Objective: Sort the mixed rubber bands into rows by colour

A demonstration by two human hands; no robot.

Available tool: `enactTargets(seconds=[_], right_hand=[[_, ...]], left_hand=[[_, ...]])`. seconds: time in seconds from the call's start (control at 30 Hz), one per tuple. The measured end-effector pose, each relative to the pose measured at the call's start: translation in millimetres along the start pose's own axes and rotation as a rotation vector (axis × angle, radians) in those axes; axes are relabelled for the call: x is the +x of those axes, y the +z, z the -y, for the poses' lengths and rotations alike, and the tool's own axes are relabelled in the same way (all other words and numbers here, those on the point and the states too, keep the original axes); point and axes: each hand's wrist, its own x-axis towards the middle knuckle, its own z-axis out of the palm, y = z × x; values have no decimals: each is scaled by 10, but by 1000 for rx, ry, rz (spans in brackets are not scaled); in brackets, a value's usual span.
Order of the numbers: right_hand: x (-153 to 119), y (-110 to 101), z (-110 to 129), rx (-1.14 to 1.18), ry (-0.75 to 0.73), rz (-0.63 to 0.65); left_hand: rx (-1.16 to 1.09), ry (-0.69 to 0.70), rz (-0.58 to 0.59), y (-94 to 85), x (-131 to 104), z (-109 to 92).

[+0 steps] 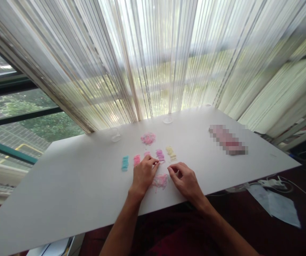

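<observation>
Both hands rest on the white table [75,185], close together near its front edge. The left hand [143,174] lies palm down with its fingers curled, the tips pinched on something tiny right beside the purple pile [160,155]; what it pinches is too small to make out. The right hand [184,179] sits just at its three o'clock, fingers bent inward and thumb tucked toward them, apparently nipping a small bit as well, though I cannot tell for certain. Between the two hands, touching the table, lies a loose pink heap [160,180] of thin tangled pieces.

At twelve o'clock from the hands runs a row of little sorted piles: a blue pile [125,163] farthest toward nine o'clock, then a pink pile [137,160], the purple one, and a yellow pile [171,153] toward three o'clock. Beyond the row, still at twelve, sits a mixed heap [148,138] of pink and blue bits. Two clear lids or dishes [115,135] stand near the curtain [153,60]. A blurred pink strip [227,139] lies at two o'clock, well apart.
</observation>
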Motion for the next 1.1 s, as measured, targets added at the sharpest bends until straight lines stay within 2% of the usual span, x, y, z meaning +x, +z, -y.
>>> enactTargets(seconds=[0.17, 0.3, 0.4, 0.7, 0.87, 1.1], right_hand=[[40, 19, 0, -95, -31, 88], [119, 37, 27, -312, -99, 235], [173, 36, 16, -387, -169, 272], [179, 18, -74, -364, -259, 251], [178, 10, -55, -368, -250, 272], [165, -9, -95, -360, -214, 325]], left_hand=[[6, -85, -151, -120, -203, 186], [28, -169, -165, -178, -357, 406], [22, -173, -173, -176, -392, 483], [-36, -66, -224, -37, -356, 429], [-124, -12, -287, 22, -323, 439], [-170, 2, -232, 48, -310, 433]])
